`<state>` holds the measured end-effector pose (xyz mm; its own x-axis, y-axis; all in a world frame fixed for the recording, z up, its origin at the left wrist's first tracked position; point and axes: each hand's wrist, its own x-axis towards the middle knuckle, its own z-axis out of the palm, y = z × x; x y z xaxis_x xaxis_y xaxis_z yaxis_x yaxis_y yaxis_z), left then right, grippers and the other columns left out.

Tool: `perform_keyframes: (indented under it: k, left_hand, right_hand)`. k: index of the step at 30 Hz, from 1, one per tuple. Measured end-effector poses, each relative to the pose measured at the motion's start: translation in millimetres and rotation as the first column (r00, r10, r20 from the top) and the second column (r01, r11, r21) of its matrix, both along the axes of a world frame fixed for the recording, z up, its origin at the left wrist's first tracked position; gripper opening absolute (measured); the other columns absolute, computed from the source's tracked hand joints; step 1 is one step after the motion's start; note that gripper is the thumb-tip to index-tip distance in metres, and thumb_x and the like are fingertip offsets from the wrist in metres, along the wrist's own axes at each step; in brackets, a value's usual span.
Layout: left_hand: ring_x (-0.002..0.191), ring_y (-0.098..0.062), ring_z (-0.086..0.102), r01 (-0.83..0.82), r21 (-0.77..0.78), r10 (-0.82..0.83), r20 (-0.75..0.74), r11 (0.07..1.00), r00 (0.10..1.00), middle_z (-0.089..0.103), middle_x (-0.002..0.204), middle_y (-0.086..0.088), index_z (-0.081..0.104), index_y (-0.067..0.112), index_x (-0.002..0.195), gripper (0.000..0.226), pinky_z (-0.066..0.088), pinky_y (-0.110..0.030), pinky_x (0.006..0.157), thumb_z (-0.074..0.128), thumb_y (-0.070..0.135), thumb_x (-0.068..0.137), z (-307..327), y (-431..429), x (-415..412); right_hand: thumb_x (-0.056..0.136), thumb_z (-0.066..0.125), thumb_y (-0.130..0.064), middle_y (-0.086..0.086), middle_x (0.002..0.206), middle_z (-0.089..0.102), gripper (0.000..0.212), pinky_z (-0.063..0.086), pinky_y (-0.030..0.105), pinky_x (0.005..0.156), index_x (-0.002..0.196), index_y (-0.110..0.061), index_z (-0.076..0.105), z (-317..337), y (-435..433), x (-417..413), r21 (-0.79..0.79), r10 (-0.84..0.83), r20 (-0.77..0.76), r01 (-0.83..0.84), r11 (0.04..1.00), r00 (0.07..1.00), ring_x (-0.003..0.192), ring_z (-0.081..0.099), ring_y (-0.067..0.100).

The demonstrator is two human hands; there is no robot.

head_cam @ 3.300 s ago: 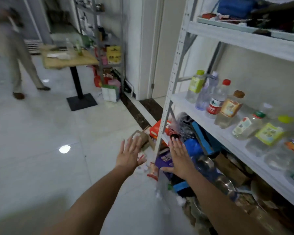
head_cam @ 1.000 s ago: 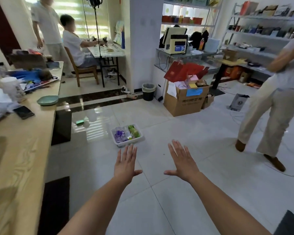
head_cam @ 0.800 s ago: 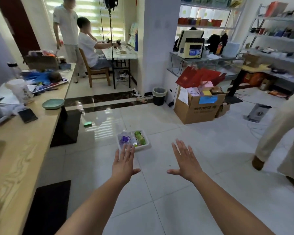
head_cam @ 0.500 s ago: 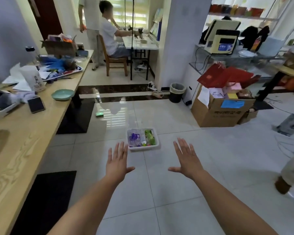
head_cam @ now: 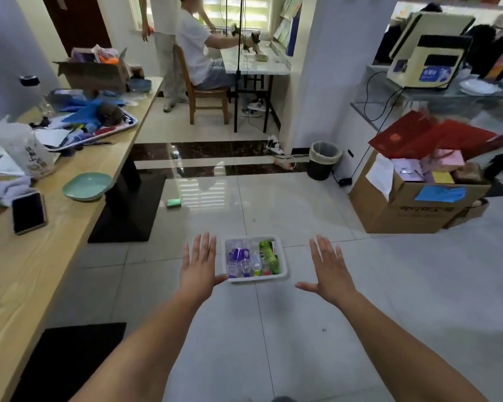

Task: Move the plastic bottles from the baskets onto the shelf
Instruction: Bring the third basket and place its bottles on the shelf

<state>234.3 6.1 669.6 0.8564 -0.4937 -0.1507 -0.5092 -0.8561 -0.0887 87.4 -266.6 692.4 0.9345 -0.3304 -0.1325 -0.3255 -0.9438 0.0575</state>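
Both arms reach out over the pale tiled floor point(head_cam: 273, 358). The left hand point(head_cam: 199, 264) is flat, with straight fingers spread a little, and it holds nothing. The right hand point(head_cam: 330, 269) is the same: flat, fingers straight, thumb out to the side, holding nothing.

A small white basket point(head_cam: 257, 279) sits on the floor between the two hands. It is at 3 o'clock from the left hand and at 9 o'clock from the right hand. The left hand is just beside it. The left thumb tip lines up with the basket's near corner, but I cannot tell if it touches. The right hand is a bit further away.

Plastic bottles lie on their sides in the basket, packed close together. One has a purple label point(head_cam: 238, 254). One has a green label point(head_cam: 269, 255) and lies on the side nearer the right hand.

A long wooden table point(head_cam: 26, 271) runs along at 9 o'clock, with a green plate point(head_cam: 87, 186) and a phone point(head_cam: 28, 212) on it. A full cardboard box point(head_cam: 413, 204) stands at 2 o'clock. At 12 o'clock, far back, a person sits on a chair point(head_cam: 199, 50) at a desk.
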Motion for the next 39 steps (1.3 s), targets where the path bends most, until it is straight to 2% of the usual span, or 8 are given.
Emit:
perform_keyframes:
  k: [11, 16, 18, 23, 26, 29, 34, 39]
  left_hand:
    - [0.133, -0.026, -0.038, -0.053, 0.053, 0.057, -0.086, 0.997, 0.995, -0.04, 0.145, -0.008, -0.032, 0.013, 0.141, 0.1, -0.041, -0.044, 0.092, 0.032, 0.069, 0.089, -45.7, -90.3, 140.9]
    - [0.132, -0.023, -0.039, -0.087, 0.069, 0.094, -0.102, 0.994, 0.99, -0.04, 0.144, -0.007, -0.031, 0.013, 0.141, 0.1, -0.042, -0.042, 0.092, 0.032, 0.07, 0.088, -91.9, -136.1, 219.0]
    - [0.131, -0.024, -0.039, -0.101, 0.095, 0.114, -0.14, 0.99, 0.984, -0.042, 0.143, -0.007, -0.032, 0.013, 0.141, 0.101, -0.042, -0.042, 0.093, 0.033, 0.069, 0.088, -120.6, -148.1, 244.1]
    - [0.139, -0.028, -0.034, -0.089, 0.185, 0.129, -0.222, 0.979, 0.966, -0.042, 0.145, -0.008, -0.036, 0.012, 0.138, 0.107, -0.033, -0.046, 0.101, 0.035, 0.072, 0.086, -250.0, -163.1, 287.2]
    - [0.134, -0.027, -0.039, -0.055, 0.198, 0.107, -0.262, 0.979, 0.959, -0.043, 0.144, -0.007, -0.038, 0.013, 0.136, 0.112, -0.037, -0.045, 0.098, 0.042, 0.072, 0.084, -347.9, -166.3, 300.3]
    - [0.134, -0.028, -0.038, 0.001, 0.276, 0.076, -0.267, 0.961, 0.961, -0.042, 0.147, -0.01, -0.037, 0.012, 0.138, 0.111, -0.038, -0.046, 0.095, 0.037, 0.074, 0.084, -441.8, -165.9, 312.1]
    - [0.143, -0.027, -0.026, -0.131, 0.187, 0.191, -0.351, 0.974, 0.917, -0.034, 0.152, -0.01, -0.027, 0.013, 0.146, 0.108, -0.01, -0.046, 0.116, 0.038, 0.073, 0.084, -574.3, -160.3, 336.6]
    - [0.148, -0.031, -0.004, -0.25, 0.107, 0.269, -0.508, 0.962, 0.819, -0.028, 0.156, -0.009, -0.026, 0.022, 0.148, 0.117, 0.014, -0.053, 0.116, 0.056, 0.069, 0.079, -653.9, -176.4, 360.6]
  right_hand:
    - [0.074, 0.051, -0.076, 0.007, 0.151, -0.03, 0.122, -0.013, 0.041, 0.114, 0.148, -0.009, -0.019, -43.3, -118.0, 148.1, 0.084, 0.011, -0.027, -0.009, 0.996, 1.0, 0.145, -0.019, 0.027]
    - [0.049, 0.07, -0.079, 0.018, 0.157, 0.011, 0.139, 0.002, 0.045, 0.117, 0.15, -0.004, 0.012, -94.1, -177.3, 229.9, 0.078, 0.074, -0.15, -0.063, 0.995, 0.986, 0.145, 0.002, 0.029]
    - [0.055, 0.068, -0.077, 0.014, 0.156, -0.008, 0.14, -0.006, 0.043, 0.116, 0.15, -0.006, -0.006, -127.2, -193.8, 253.0, 0.098, 0.098, -0.228, -0.077, 0.992, 0.969, 0.145, -0.011, 0.026]
    - [0.045, 0.074, -0.076, 0.017, 0.156, 0.002, 0.142, 0.009, 0.047, 0.113, 0.147, -0.013, -0.004, -264.0, -220.8, 283.4, 0.193, 0.088, -0.296, -0.031, 0.981, 0.951, 0.142, -0.007, 0.026]
    - [0.041, 0.073, -0.078, 0.017, 0.158, -0.002, 0.15, 0.009, 0.048, 0.115, 0.148, -0.015, -0.011, -367.0, -225.7, 289.4, 0.207, 0.115, -0.321, -0.049, 0.977, 0.94, 0.143, -0.006, 0.028]
    - [0.033, 0.074, -0.079, 0.02, 0.156, 0.011, 0.153, 0.017, 0.052, 0.115, 0.149, -0.009, 0.004, -465.6, -230.3, 297.1, 0.251, 0.098, -0.339, -0.01, 0.968, 0.936, 0.142, 0.007, 0.032]
    - [0.062, 0.065, -0.074, 0.014, 0.157, -0.019, 0.135, -0.005, 0.043, 0.118, 0.149, -0.011, -0.016, -591.5, -241.3, 328.3, 0.331, -0.126, -0.302, 0.228, 0.916, 0.945, 0.146, -0.016, 0.026]
    - [0.067, 0.064, -0.07, 0.013, 0.157, -0.022, 0.13, -0.001, 0.046, 0.118, 0.149, -0.013, -0.02, -671.7, -262.5, 357.9, 0.389, -0.284, -0.307, 0.392, 0.833, 0.908, 0.146, -0.015, 0.026]
